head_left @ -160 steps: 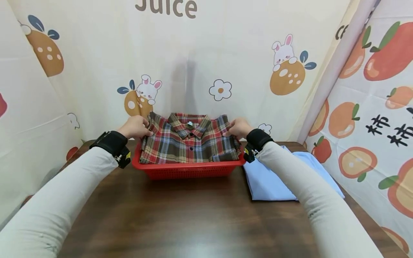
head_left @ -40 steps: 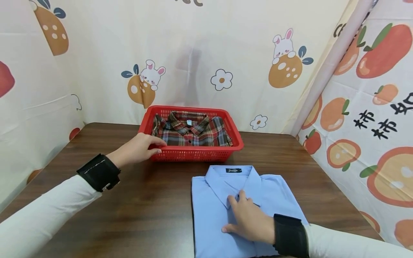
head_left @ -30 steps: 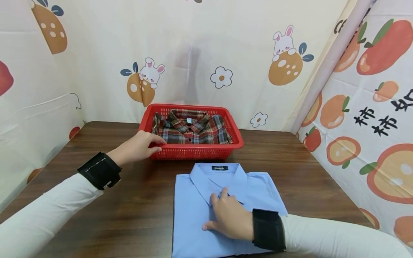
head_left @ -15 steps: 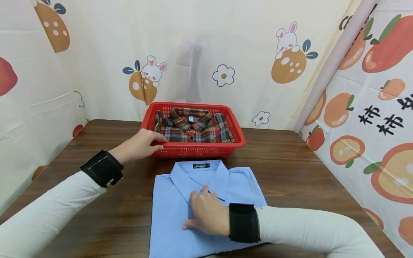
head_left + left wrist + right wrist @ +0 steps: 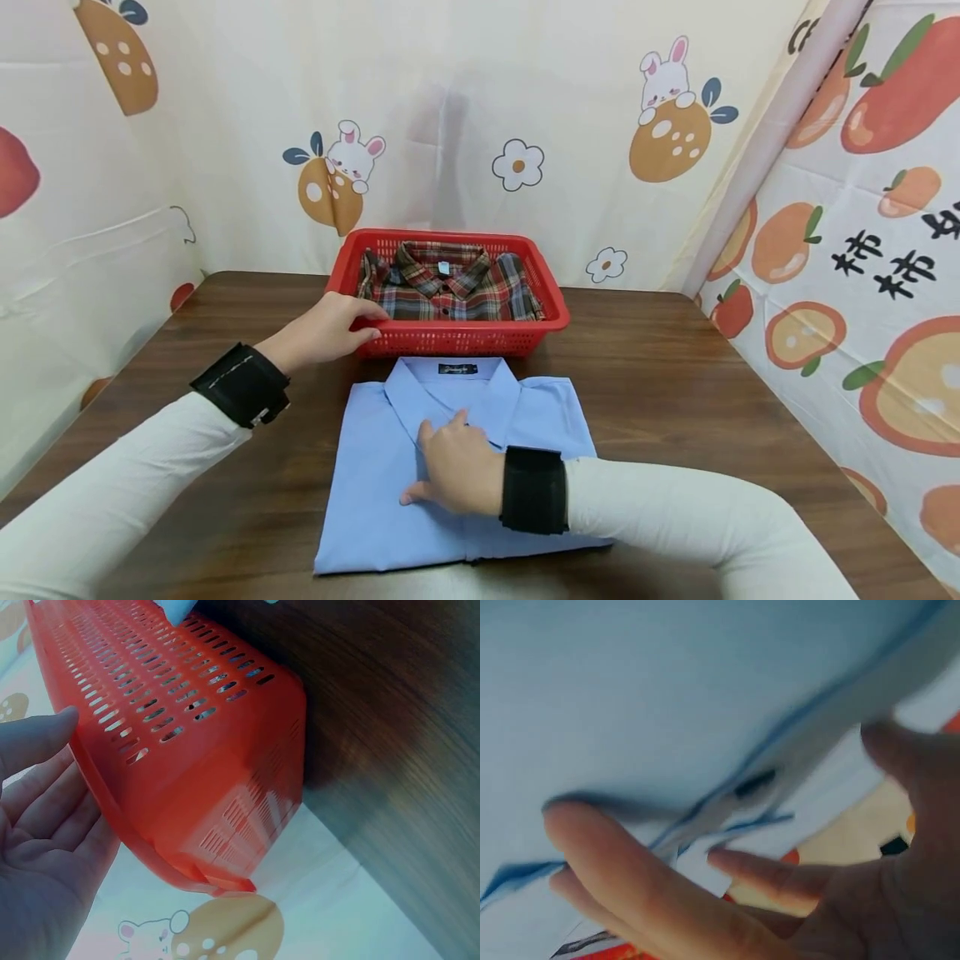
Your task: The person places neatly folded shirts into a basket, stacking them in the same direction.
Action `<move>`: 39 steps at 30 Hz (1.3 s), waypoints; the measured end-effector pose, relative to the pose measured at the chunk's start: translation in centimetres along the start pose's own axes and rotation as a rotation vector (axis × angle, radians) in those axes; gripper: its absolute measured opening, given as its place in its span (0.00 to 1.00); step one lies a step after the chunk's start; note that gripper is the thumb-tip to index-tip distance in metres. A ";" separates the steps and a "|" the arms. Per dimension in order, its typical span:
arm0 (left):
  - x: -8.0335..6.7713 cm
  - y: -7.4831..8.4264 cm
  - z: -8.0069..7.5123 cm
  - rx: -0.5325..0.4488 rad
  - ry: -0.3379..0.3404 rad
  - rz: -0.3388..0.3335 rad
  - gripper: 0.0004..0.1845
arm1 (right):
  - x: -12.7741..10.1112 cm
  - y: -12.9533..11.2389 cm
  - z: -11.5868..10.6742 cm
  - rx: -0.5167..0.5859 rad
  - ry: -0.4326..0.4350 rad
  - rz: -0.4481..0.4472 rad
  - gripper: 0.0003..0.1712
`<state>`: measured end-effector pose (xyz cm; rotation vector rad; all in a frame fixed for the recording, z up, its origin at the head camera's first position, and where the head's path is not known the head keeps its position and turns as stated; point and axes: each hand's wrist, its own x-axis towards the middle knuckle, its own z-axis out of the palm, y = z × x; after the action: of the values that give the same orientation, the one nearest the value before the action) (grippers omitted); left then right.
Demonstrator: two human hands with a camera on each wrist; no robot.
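Observation:
In the head view, a folded light blue shirt (image 5: 375,500) lies collar up on the table, in front of a red plastic basket (image 5: 450,337). My right hand (image 5: 461,467) rests on the shirt below its collar with the fingers spread; in the right wrist view the fingertips touch the cloth near the button placket. A folded plaid shirt (image 5: 457,296) lies inside the basket. My left hand (image 5: 330,325) holds the basket's front left rim, thumb on the outer side and fingers over the edge. The left wrist view shows the basket's slotted wall (image 5: 187,750).
The brown wooden table (image 5: 675,392) carries both the basket and the blue shirt. A printed curtain (image 5: 570,108) stands close behind the basket. More printed cloth (image 5: 892,275) closes off the right side.
The blue shirt first lay at the right, under the right arm, while both hands were at the plaid shirt. The right hand has slid it left to before the basket; the left holds the rim.

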<state>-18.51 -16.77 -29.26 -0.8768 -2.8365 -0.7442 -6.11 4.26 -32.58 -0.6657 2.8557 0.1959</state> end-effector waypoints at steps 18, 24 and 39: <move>-5.8 0.5 -1.6 0.031 0.142 0.096 0.15 | -0.2 18.0 -3.3 0.645 0.103 -0.198 0.27; -6.3 -1.0 -0.1 -0.060 -0.057 -0.019 0.15 | 1.4 20.3 -2.3 0.656 0.037 -0.162 0.30; -2.8 -4.2 2.6 -0.202 -0.306 -0.130 0.13 | 6.3 22.3 0.4 0.795 -0.191 -0.109 0.21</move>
<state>-18.28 -19.95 -33.96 -0.9098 -3.1545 -1.0070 -21.60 21.51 -32.50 -0.5713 2.3954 -0.7992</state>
